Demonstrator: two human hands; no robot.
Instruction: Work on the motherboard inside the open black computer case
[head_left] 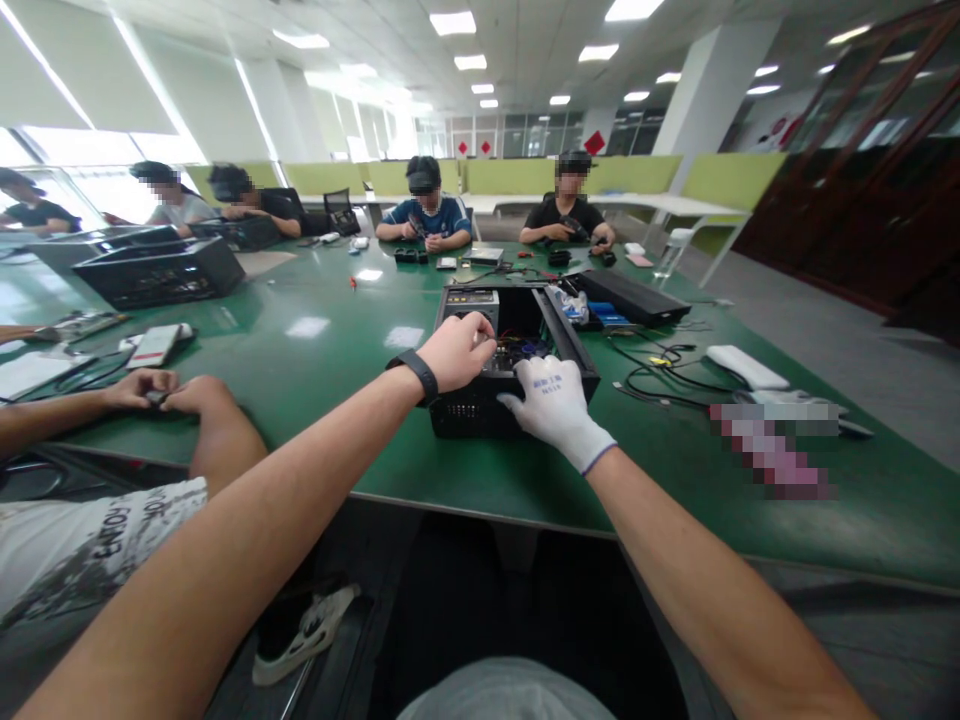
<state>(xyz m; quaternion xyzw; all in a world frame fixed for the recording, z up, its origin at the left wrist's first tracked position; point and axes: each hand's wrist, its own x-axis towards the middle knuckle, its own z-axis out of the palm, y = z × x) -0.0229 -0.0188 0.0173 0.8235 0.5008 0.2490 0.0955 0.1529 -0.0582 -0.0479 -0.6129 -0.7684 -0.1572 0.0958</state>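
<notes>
An open black computer case (480,405) lies on the green table (315,370) in front of me. My left hand (459,350), bare with a black wristband, reaches over the case's near edge, fingers curled together at the parts inside. What they pinch is hidden. My right hand (551,400) wears a white glove and rests on the case's near right corner, fingers spread over the edge. A power supply block (469,303) sits at the case's far left.
The case's black side panel (634,298) lies to the right, with loose black cables (660,375) and a white device (746,367) nearby. A co-worker's arms (150,395) rest on the table at my left. More people and another black case (157,270) sit further back.
</notes>
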